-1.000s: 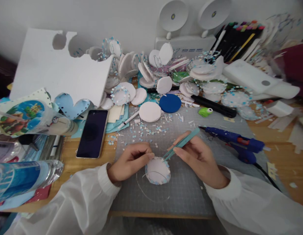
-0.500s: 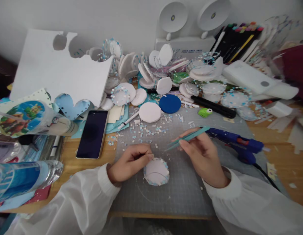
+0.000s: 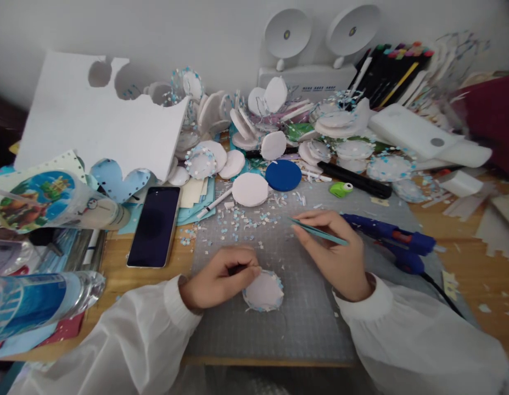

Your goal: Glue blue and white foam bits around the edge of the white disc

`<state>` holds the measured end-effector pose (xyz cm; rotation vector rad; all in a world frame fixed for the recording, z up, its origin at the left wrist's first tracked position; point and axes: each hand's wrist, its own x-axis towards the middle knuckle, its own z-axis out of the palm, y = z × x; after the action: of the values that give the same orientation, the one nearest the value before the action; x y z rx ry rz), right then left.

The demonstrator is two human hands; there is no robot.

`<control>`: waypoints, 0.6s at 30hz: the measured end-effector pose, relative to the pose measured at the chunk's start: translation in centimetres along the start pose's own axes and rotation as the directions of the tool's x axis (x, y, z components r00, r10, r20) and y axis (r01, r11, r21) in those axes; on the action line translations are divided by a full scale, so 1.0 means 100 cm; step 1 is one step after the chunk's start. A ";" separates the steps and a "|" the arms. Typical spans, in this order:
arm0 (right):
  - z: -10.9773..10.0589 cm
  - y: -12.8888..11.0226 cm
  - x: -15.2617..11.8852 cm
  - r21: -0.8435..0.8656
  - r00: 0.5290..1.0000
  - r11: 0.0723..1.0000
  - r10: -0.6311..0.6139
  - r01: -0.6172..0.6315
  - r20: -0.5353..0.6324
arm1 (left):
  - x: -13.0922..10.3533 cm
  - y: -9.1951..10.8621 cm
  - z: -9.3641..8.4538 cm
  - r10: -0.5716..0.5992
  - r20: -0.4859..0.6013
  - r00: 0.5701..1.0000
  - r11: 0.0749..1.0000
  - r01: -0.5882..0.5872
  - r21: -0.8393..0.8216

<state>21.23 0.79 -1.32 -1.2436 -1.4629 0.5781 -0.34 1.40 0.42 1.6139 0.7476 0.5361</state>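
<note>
My left hand (image 3: 222, 276) is closed, thumb against forefinger, at the upper left edge of a white disc (image 3: 262, 291) trimmed with tiny blue and white paper pieces. The disc is low over the grey cutting mat (image 3: 307, 323); whether it touches the mat I cannot tell. In my right hand (image 3: 334, 247) a pair of teal tweezers (image 3: 324, 234) is gripped between thumb and fingers. Their tips point left and away, toward small paper flecks (image 3: 254, 216) scattered on the mat. Nothing can be made out between the tips.
A blue glue gun (image 3: 394, 236) lies right of my right hand, its cord trailing forward. Beyond the mat are a blue disc (image 3: 284, 175), a green punch (image 3: 340, 189) and piled white discs (image 3: 250, 189). A phone (image 3: 154, 226), a lidded cup (image 3: 93, 211) and a water bottle (image 3: 35, 302) are left.
The tweezers have swung from pointing down toward the disc to pointing away at the flecks, as my right hand turned. My left hand keeps its place at the disc's edge.
</note>
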 end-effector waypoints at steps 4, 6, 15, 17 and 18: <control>0.003 0.008 -0.001 -0.095 0.996 0.994 -0.043 0.051 0.083 | 0.000 0.001 0.003 0.070 0.039 0.997 0.986 -0.075 0.150; 0.004 0.009 0.000 -0.149 0.993 0.985 -0.079 0.091 0.086 | 0.000 0.000 0.004 0.113 0.081 0.990 0.967 -0.128 0.219; 0.004 0.008 0.001 -0.255 0.980 0.951 -0.143 0.174 0.135 | -0.005 -0.004 0.005 0.224 0.024 0.974 0.876 -0.212 0.433; 0.004 0.009 0.000 -0.251 0.985 0.956 -0.126 0.153 0.121 | -0.006 -0.004 0.004 0.252 -0.055 0.966 0.864 -0.199 0.463; 0.004 0.009 0.000 -0.246 0.987 0.959 -0.116 0.140 0.110 | -0.007 -0.004 0.004 0.257 -0.095 0.962 0.867 -0.186 0.463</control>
<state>21.19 1.24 -2.18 -1.3191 -1.7247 0.3745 -0.60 0.67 0.01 2.1290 0.8489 0.6961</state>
